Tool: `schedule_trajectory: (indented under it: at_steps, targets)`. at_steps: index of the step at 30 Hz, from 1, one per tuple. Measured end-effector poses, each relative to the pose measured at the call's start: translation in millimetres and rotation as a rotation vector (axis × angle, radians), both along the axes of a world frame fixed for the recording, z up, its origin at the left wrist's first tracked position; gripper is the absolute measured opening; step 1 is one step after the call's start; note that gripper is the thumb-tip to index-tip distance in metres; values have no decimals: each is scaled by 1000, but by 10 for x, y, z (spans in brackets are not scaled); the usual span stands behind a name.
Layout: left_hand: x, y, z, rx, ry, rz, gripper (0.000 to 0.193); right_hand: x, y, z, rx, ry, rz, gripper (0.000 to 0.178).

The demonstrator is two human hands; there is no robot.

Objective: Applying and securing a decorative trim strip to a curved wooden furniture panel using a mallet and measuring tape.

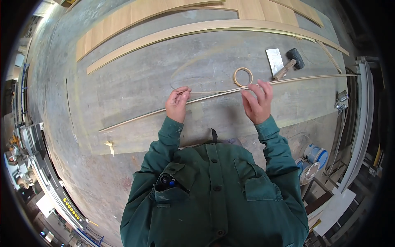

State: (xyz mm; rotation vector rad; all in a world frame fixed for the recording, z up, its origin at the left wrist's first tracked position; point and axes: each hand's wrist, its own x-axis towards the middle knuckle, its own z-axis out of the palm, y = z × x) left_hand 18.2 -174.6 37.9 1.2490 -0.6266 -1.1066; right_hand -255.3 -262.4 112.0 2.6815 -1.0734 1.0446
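Note:
My left hand (177, 104) is closed in a pinch on the loose end of a thin tan strip of tape. From those fingers the strip (210, 92) runs right toward a roll of tape (234, 77) on the grey table. My right hand (258, 103) hovers just below the roll with its fingers curved and apart, and nothing shows in it. A long narrow wooden strip (144, 115) lies slantwise across the table, passing under or just beyond both hands.
Behind the roll lie a black-headed mallet (295, 59) and a white rectangular piece (274, 61). Wooden boards (135, 42) stretch along the far side. A spray gun (341, 99) hangs at the right edge, above blue-and-white buckets (316, 155). A small yellowish scrap (110, 146) sits at near left.

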Motion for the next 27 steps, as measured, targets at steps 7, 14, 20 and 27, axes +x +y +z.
schedule_trajectory:
  at_steps: [7,14,20,27]
  targets:
    - [70,122,-153,36,59,77,20,84,-233,-659,451,25,116,25]
    - [130,250,-294,87,73,96,21,168,-343,-846,573,134,150,9]
    - [139,302,-322,151,103,114,21,200,-400,-836,607,193,169,8]
    - [276,373,-367,221,111,157,20,214,-499,-835,637,196,253,6]
